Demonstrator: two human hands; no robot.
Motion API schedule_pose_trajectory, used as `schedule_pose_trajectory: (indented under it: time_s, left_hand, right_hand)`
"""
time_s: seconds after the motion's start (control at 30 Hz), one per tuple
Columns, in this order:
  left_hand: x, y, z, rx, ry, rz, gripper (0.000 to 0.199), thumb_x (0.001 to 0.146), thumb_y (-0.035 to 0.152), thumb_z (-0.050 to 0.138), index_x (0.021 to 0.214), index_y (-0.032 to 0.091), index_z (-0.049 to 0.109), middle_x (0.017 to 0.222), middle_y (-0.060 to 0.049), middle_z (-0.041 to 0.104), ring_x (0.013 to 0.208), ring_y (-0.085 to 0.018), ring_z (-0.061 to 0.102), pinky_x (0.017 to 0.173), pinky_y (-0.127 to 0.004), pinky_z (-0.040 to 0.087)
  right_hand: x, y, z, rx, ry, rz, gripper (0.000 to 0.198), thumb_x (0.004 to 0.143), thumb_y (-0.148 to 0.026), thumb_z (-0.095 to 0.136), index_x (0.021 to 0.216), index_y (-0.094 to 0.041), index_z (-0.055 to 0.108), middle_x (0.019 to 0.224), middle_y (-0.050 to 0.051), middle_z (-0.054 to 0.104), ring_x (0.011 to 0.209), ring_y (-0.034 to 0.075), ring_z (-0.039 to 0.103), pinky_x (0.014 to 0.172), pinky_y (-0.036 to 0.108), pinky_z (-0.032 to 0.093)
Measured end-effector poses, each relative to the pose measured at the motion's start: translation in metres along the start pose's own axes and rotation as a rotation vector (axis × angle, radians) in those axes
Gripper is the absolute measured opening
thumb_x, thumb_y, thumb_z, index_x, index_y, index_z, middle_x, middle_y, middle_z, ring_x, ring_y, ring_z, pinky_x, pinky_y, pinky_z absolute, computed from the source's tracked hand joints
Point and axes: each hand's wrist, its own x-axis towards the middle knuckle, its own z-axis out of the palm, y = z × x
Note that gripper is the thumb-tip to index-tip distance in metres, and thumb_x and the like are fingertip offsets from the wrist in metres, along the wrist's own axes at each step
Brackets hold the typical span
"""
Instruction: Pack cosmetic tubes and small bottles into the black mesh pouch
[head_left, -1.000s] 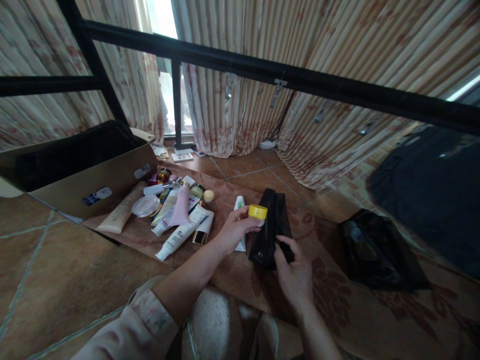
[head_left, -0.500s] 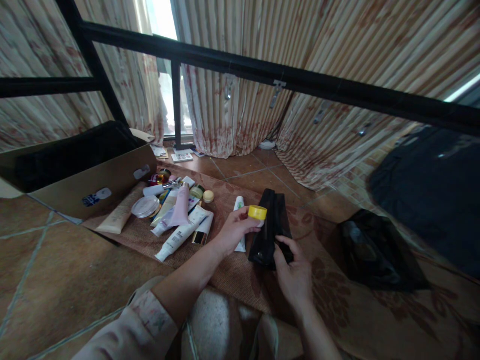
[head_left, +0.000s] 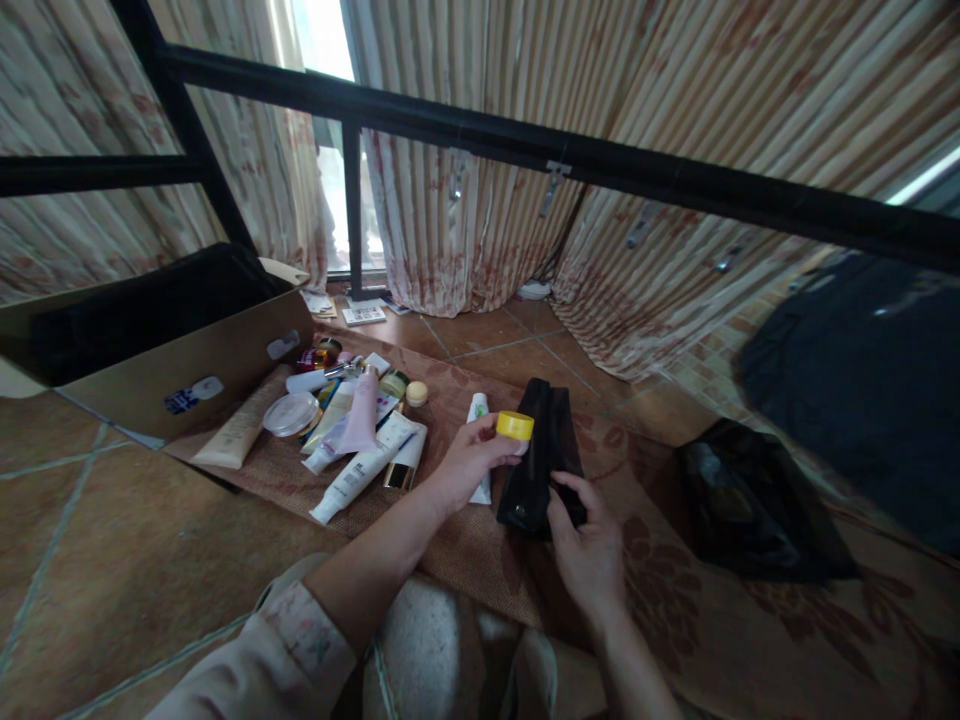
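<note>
Between the fingers and thumb of my left hand is a small jar with a yellow lid, held over the left edge of a black zip pouch. My right hand grips the near right side of that pouch, thumb and fingers closed on its edge. The pouch lies lengthwise on the brown patterned cloth. Partly behind my left hand, a white tube rests beside the pouch. Further left sits a pile of cosmetics, with a pink tube on top and a white tube with dark print in front.
A cardboard box holding a black bag stands at the left. To the right lies a black see-through mesh bag. A dark metal rail crosses in front of the pleated curtains. A clear round case lies near the box.
Almost nothing differs. Both hands keep their places, with the yellow-lidded jar and the pouch still held.
</note>
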Motion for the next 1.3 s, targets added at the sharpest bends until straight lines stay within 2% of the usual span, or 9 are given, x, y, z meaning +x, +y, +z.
schedule_pose_trajectory:
  time_s: [0.13, 0.33, 0.6, 0.9, 1.03, 1.17, 1.3]
  left_hand:
    - [0.000, 0.000, 0.000, 0.006, 0.008, -0.002, 0.029, 0.060, 0.020, 0.076, 0.087, 0.013, 0.068, 0.086, -0.004, 0.066, 0.078, -0.013, 0.061, 0.074, -0.028, 0.050]
    - [0.000, 0.000, 0.000, 0.012, 0.008, -0.006, 0.033, 0.060, 0.020, 0.076, 0.091, 0.014, 0.068, 0.087, -0.004, 0.067, 0.079, -0.014, 0.061, 0.074, -0.028, 0.050]
    - [0.002, -0.001, -0.001, 0.010, 0.022, 0.014, 0.031, 0.061, 0.020, 0.076, 0.090, 0.013, 0.068, 0.089, -0.005, 0.067, 0.080, -0.014, 0.062, 0.072, -0.026, 0.051]
    - [0.000, 0.007, 0.000, -0.055, 0.012, 0.048, 0.026, 0.065, 0.021, 0.075, 0.088, 0.012, 0.067, 0.085, -0.004, 0.068, 0.076, -0.013, 0.063, 0.073, -0.026, 0.050]
    - [-0.004, 0.015, 0.001, -0.129, -0.079, 0.044, 0.027, 0.073, 0.025, 0.071, 0.095, 0.011, 0.066, 0.094, -0.010, 0.071, 0.085, -0.019, 0.067, 0.077, -0.028, 0.051]
    - [-0.010, 0.022, 0.004, -0.186, -0.273, 0.033, 0.030, 0.075, 0.026, 0.070, 0.101, 0.013, 0.065, 0.102, -0.011, 0.071, 0.093, -0.023, 0.067, 0.089, -0.038, 0.049]
    - [-0.013, 0.025, 0.008, -0.103, -0.420, 0.007, 0.035, 0.074, 0.026, 0.072, 0.106, 0.014, 0.063, 0.099, -0.010, 0.070, 0.092, -0.023, 0.067, 0.090, -0.039, 0.047]
  right_hand:
    - [-0.001, 0.000, 0.001, 0.013, -0.002, 0.018, 0.036, 0.083, -0.046, 0.057, 0.103, -0.019, 0.067, 0.098, 0.008, 0.070, 0.087, 0.023, 0.065, 0.076, 0.034, 0.049]
    - [0.000, 0.001, 0.001, 0.012, -0.008, 0.020, 0.035, 0.082, -0.047, 0.057, 0.103, -0.021, 0.067, 0.098, 0.007, 0.070, 0.089, 0.023, 0.064, 0.079, 0.035, 0.049]
    - [-0.002, -0.005, 0.001, -0.036, -0.040, 0.006, 0.047, 0.073, -0.048, 0.067, 0.110, -0.020, 0.064, 0.102, 0.009, 0.067, 0.081, 0.022, 0.064, 0.063, 0.030, 0.050]
    - [-0.002, -0.011, 0.002, -0.086, -0.073, -0.061, 0.055, 0.069, -0.043, 0.072, 0.119, -0.022, 0.057, 0.111, 0.008, 0.061, 0.094, 0.024, 0.062, 0.075, 0.035, 0.053]
    - [-0.002, -0.012, 0.004, -0.052, -0.110, -0.051, 0.055, 0.070, -0.042, 0.072, 0.119, -0.024, 0.057, 0.110, 0.008, 0.061, 0.091, 0.023, 0.063, 0.072, 0.034, 0.053]
    - [-0.004, -0.015, 0.006, -0.049, -0.155, -0.047, 0.050, 0.071, -0.041, 0.071, 0.117, -0.025, 0.057, 0.106, 0.006, 0.062, 0.086, 0.022, 0.064, 0.071, 0.034, 0.053]
    - [-0.004, -0.016, 0.006, -0.067, -0.165, -0.054, 0.045, 0.073, -0.038, 0.069, 0.114, -0.024, 0.058, 0.107, 0.006, 0.063, 0.092, 0.023, 0.064, 0.076, 0.036, 0.053]
